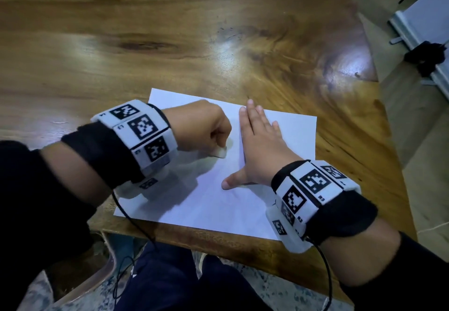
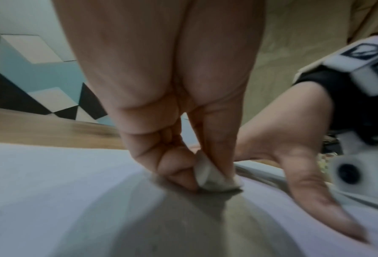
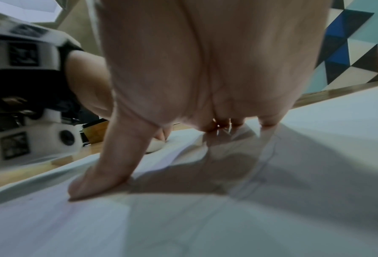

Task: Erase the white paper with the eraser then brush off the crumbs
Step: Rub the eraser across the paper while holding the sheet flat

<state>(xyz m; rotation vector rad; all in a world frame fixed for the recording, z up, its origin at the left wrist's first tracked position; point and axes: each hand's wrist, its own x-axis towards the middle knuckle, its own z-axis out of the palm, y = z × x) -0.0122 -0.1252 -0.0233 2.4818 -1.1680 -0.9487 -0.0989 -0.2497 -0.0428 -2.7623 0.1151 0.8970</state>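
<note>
Two hands are on the white paper (image 1: 279,140), and both are yours. The paper is a flat, smooth sheet lying on the wooden table (image 1: 170,43), close to the near edge. Its long sides run from about 7 o'clock up to 1 o'clock in the head view, so it sits a bit turned. Your left hand (image 1: 204,126) is curled into a tight fist, and it pinches the eraser (image 1: 221,153) between the thumb and the bent fingers (image 2: 177,163). The eraser is a small, white, soft-looking lump with rounded edges. Its bottom end touches the paper near the middle of the sheet, at about 4 o'clock from your left fist. It is blurry, so you cannot tell which way its long side points. Your right hand (image 1: 257,145) lies flat on the paper just to the right of the eraser, with the fingers straight and close together, pointing to about 12 o'clock. The thumb (image 3: 95,173) sticks out wide to the left, toward 8 o'clock, and presses on the sheet. That hand holds nothing. The table is shiny brown wood with dark swirly grain and bright spots of light. You wear a white wristband (image 1: 138,131) with black square patterns on each wrist, over black cloth.
</note>
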